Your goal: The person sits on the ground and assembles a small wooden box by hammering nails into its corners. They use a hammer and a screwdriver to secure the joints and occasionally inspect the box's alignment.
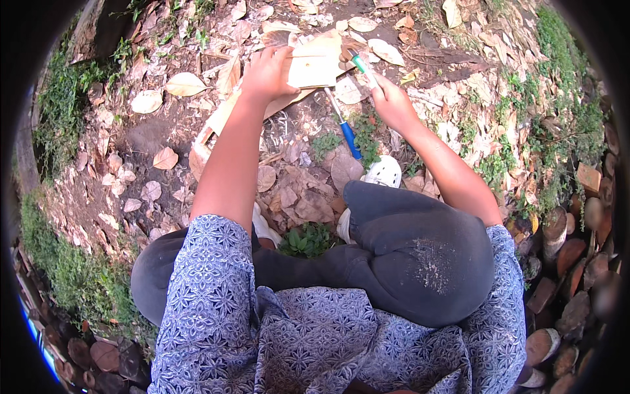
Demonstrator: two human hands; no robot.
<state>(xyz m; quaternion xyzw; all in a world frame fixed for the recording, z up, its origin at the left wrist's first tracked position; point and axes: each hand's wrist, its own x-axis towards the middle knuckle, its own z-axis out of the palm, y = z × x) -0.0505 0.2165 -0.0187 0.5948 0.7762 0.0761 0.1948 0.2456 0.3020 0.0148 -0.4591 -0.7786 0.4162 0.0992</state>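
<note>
Left hand (266, 73) pressing flat on wooden board (315, 64) lying among dry leaves (295, 190) on ground. Right hand (388, 98) gripping green-tipped tool (361, 65). Blue-handled tool (344, 128) lying beside. Board looking thin, stiff, light, probably best gripped at edges.

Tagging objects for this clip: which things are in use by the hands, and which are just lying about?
In use:
- left hand pressing down on the wooden piece
- right hand gripping a green-handled tool at the wood's edge

Lying about:
- blue-handled tool on the ground between the hands
- dry leaves
- grass patch
- cut logs at the right
</note>
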